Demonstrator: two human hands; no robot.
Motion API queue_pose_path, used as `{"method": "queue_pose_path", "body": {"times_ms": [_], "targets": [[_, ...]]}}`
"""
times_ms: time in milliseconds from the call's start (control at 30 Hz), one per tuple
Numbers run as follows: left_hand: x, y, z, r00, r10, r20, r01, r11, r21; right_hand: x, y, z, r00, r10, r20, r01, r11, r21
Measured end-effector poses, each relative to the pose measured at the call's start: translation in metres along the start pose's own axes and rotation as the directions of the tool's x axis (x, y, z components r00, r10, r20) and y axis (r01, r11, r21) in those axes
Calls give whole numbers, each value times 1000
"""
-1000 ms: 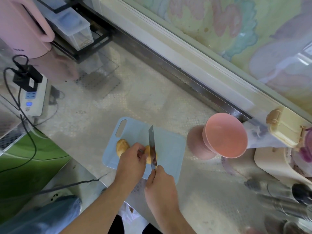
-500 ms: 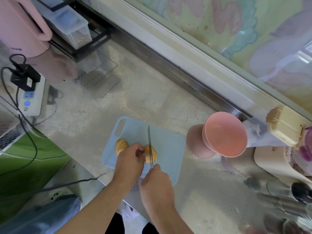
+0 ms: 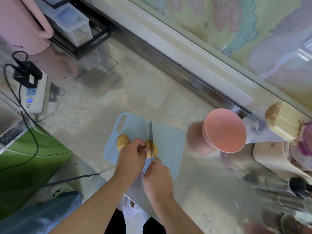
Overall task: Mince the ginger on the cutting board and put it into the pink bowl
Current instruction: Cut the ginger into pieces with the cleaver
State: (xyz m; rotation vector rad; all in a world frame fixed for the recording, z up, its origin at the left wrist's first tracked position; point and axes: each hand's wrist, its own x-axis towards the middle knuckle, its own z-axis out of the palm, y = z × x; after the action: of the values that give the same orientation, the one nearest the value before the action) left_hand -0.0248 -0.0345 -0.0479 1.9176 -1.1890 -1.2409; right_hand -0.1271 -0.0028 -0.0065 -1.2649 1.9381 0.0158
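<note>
Gripping a knife (image 3: 150, 137) by its handle, the right hand (image 3: 157, 179) sits nearest, fingers curled round the grip; one knife, blade edge-down, long axis running away from the person, tip toward the far edge of the board. Blade stands in the right-hand ginger piece (image 3: 152, 149). Left hand (image 3: 130, 157) just beside it, fingers curled down onto that piece, pinning it. Two ginger lumps visible: the one under the blade, and a second (image 3: 122, 141) left of the left hand, lying apart from the blade, partly hidden by the knuckles. Both on one pale blue cutting board (image 3: 168, 144), handle slot at its far-left corner, on the metal counter (image 3: 152, 92). One pink bowl (image 3: 223, 130) right of the board, apart from it, its inside showing only pink. Farther left: one white power strip (image 3: 33, 97) with black plugs, one pink kettle (image 3: 20, 26).
</note>
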Motion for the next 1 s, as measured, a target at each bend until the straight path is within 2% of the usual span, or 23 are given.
{"method": "queue_pose_path", "body": {"times_ms": [167, 333, 400, 467, 533, 600, 633, 667, 700, 767, 800, 867, 900, 967, 1000], "targets": [[-2, 5, -1, 999, 37, -3, -37, 995, 88, -8, 6, 1, 998, -33, -54, 34, 999, 22], [-3, 23, -14, 1000, -6, -13, 8, 981, 194, -15, 10, 3, 994, -51, -99, 52, 999, 15], [-3, 34, -25, 997, 69, -42, -56, 965, 257, -16, 11, 4, 994, -47, -103, 50, 999, 20], [-3, 47, -35, 973, 229, -17, -210, 916, 341, -16, 11, 4, 995, -45, -94, 46, 999, 11], [2, 64, -41, 890, 448, 86, -442, 798, 411, -16, 11, 2, 995, -44, -86, 44, 999, 2], [12, 80, -41, 727, 626, 281, -678, 595, 431, -15, 10, 0, 996, -53, -75, 51, 999, -18], [18, 84, -39, 640, 653, 405, -763, 475, 439, -15, 10, -1, 996, -55, -72, 54, 998, -27], [24, 86, -36, 579, 620, 529, -810, 362, 462, -15, 10, -2, 996, -56, -75, 54, 998, -28], [29, 86, -33, 553, 543, 632, -826, 259, 500, -15, 10, -3, 995, -56, -82, 54, 998, -27], [35, 84, -26, 560, 369, 742, -818, 103, 566, -14, 9, -5, 994, -56, -90, 53, 998, -30], [36, 82, -23, 562, 318, 764, -817, 65, 574, -13, 9, -5, 995, -54, -89, 51, 998, -39], [38, 79, -23, 549, 319, 772, -827, 76, 557, -13, 8, -6, 995, -50, -82, 45, 997, -54], [40, 78, -24, 534, 373, 759, -837, 108, 536, -13, 8, -6, 995, -49, -81, 44, 997, -58], [41, 74, -27, 493, 584, 645, -862, 229, 451, -13, 8, -6, 995, -46, -87, 41, 998, -55], [41, 72, -29, 505, 690, 518, -855, 319, 408, -13, 7, -7, 995, -42, -89, 38, 998, -46]]}}
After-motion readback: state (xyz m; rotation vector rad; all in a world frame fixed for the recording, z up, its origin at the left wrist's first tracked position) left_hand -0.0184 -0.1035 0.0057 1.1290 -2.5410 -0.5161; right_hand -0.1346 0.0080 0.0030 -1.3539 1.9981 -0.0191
